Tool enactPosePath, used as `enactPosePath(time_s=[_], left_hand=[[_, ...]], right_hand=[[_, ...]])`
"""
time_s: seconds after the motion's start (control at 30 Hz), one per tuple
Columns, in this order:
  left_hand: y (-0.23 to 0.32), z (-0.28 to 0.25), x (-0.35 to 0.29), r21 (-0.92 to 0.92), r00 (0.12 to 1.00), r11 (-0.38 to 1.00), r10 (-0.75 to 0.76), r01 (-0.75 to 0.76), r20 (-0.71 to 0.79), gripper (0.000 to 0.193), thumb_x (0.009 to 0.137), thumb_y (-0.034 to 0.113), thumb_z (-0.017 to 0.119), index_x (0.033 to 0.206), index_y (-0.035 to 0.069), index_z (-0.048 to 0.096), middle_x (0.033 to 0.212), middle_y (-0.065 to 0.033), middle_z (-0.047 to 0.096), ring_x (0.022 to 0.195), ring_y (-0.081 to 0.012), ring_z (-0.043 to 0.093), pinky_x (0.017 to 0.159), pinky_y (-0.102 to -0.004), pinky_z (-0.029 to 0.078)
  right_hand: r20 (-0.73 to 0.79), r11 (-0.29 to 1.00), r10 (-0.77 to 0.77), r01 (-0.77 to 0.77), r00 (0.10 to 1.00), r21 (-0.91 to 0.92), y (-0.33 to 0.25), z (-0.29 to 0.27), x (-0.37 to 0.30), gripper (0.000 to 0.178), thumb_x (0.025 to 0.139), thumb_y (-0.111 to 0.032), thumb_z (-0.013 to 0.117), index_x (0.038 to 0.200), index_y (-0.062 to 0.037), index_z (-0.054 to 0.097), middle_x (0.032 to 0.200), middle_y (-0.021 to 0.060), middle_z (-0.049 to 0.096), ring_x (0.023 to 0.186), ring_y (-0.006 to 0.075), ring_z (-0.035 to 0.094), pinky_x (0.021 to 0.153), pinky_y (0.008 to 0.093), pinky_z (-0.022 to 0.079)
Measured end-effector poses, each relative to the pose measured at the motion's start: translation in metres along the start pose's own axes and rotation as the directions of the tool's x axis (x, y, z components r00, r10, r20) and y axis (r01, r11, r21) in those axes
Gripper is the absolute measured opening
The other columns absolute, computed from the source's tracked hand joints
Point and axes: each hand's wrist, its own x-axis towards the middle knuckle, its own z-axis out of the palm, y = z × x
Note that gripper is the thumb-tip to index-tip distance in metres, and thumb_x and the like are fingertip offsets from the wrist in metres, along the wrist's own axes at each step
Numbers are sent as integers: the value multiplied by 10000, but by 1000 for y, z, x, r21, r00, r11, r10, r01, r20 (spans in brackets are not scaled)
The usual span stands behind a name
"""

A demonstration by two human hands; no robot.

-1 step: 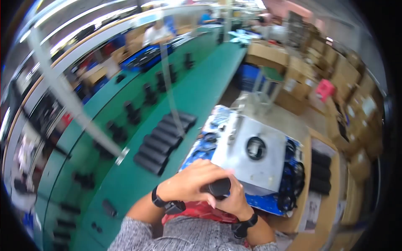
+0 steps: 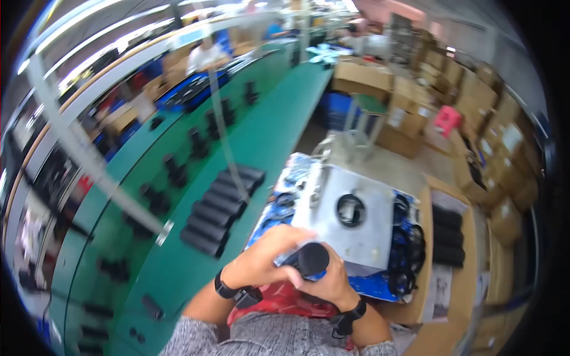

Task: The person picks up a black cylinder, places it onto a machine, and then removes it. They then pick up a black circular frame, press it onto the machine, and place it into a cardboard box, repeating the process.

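Note:
Both my hands are closed around a short black cylinder (image 2: pixel 313 258) in front of my body. Its round, flat end faces up toward me. My left hand (image 2: pixel 264 255) grips it from the left, with the thumb across its near side. My right hand (image 2: pixel 331 280) wraps its right and lower side; part of the cylinder is hidden by the fingers. Just beyond my hands stands a grey metal box-like fixture (image 2: pixel 371 237) with a black ring (image 2: pixel 351 210) on its top.
Several black cylinders (image 2: pixel 214 210) lie in a row on the green bench (image 2: pixel 267 124) at left. Black rings (image 2: pixel 409 261) sit on blue covering beside the fixture. A carton (image 2: pixel 424 296) at right holds more black cylinders (image 2: pixel 447 234). Stacked cartons (image 2: pixel 499 148) and a stool (image 2: pixel 368 110) stand beyond.
The cylinder has tilted so its round end shows more fully. My left fingers have shifted off its top. The whole view has swung slightly, moving the surroundings left.

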Motion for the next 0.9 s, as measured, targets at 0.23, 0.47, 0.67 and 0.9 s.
enactPosePath(time_s=[0.23, 0.47, 0.67, 0.9], left_hand=[[-101, 102, 6, -557, 889, 739, -458, 380, -1, 413, 1028, 203, 737, 1390, 41, 622, 982, 34, 646, 847, -42, 557, 730, -216, 446], [-119, 110, -3, -588, 863, 667, -492, 457, 112, 307, 1070, 122, 667, 1367, 47, 640, 980, 43, 668, 824, -13, 559, 707, -186, 435], [-118, 111, -4, -581, 862, 671, -495, 461, 111, 287, 1073, 128, 666, 1344, 34, 652, 993, 35, 673, 837, -16, 570, 724, -187, 445], [-113, 111, -3, -564, 861, 677, -490, 473, 133, 282, 1073, 140, 671, 1335, 35, 657, 1001, 31, 678, 839, -17, 570, 731, -187, 448]], right_hand=[[-452, 992, 85, -33, 888, 122, 95, -101, 53, 404, 871, -155, 890, 1191, -21, 683, 1057, 42, 746, 950, 161, 708, 798, 333, 575], [-403, 963, 134, -215, 905, -163, 110, -101, 64, 489, 851, -245, 899, 1203, -14, 651, 1071, 131, 738, 927, 218, 719, 797, 352, 572], [-282, 826, 123, -255, 952, -502, 111, -90, 81, 665, 760, -379, 903, 1253, -20, 639, 1155, 243, 733, 1060, 440, 704, 916, 491, 569], [-67, 896, 93, -113, 993, -429, 127, -116, 84, 663, 761, -348, 899, 1257, -9, 617, 1160, 240, 737, 1078, 416, 717, 959, 474, 564]])
